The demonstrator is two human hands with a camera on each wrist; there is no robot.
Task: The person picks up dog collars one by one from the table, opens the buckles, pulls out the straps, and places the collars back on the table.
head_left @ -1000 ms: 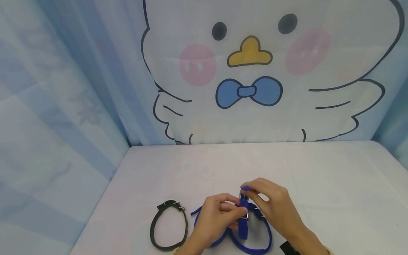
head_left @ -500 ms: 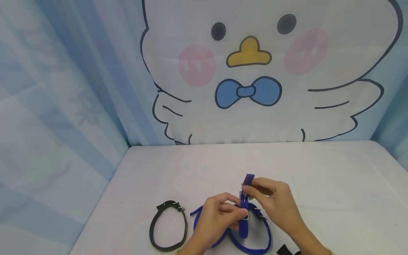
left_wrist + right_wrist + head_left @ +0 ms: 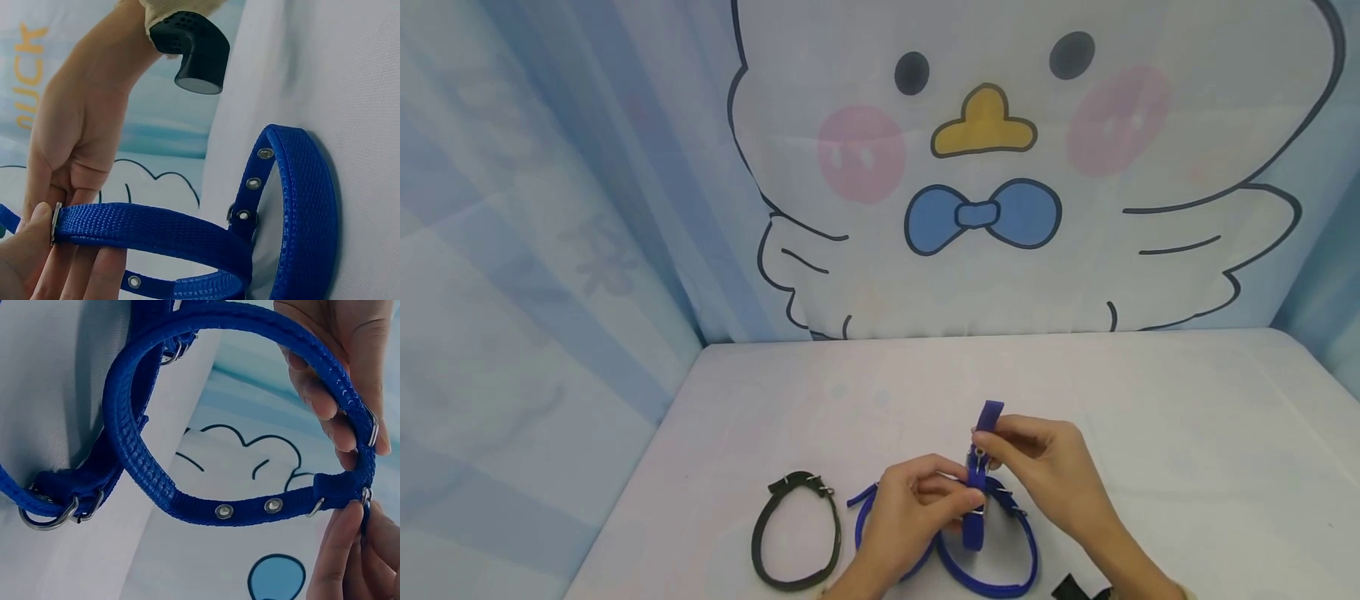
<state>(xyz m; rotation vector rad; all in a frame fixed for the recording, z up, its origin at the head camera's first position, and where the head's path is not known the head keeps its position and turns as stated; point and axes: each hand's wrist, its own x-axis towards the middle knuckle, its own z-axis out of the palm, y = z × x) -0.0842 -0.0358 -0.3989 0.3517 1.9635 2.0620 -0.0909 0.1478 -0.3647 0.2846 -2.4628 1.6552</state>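
Observation:
A blue pet collar (image 3: 973,533) is held up on edge between both hands, its loop hanging down. My left hand (image 3: 917,512) pinches it between thumb and fingers beside a metal ring, shown edge-on in the left wrist view. My right hand (image 3: 1041,467) pinches it by the buckle (image 3: 366,495), with the strap's free end (image 3: 990,414) standing up past the fingertips. Metal eyelets (image 3: 274,505) line the thinner part of the strap. Just behind and below, a second blue collar (image 3: 1036,554) lies buckled on the table.
Partly hidden behind my left hand is another blue collar (image 3: 860,527), its strap end sticking out left. Farther left lies a dark green collar (image 3: 757,542) in a loop. White cloth covers the table (image 3: 1210,467); a printed curtain (image 3: 985,287) stands behind it.
My right hand has shifted its pinch, and the strap's free end has risen upright above the buckle. The held collar has lifted slightly, while my left hand stays nearly in place.

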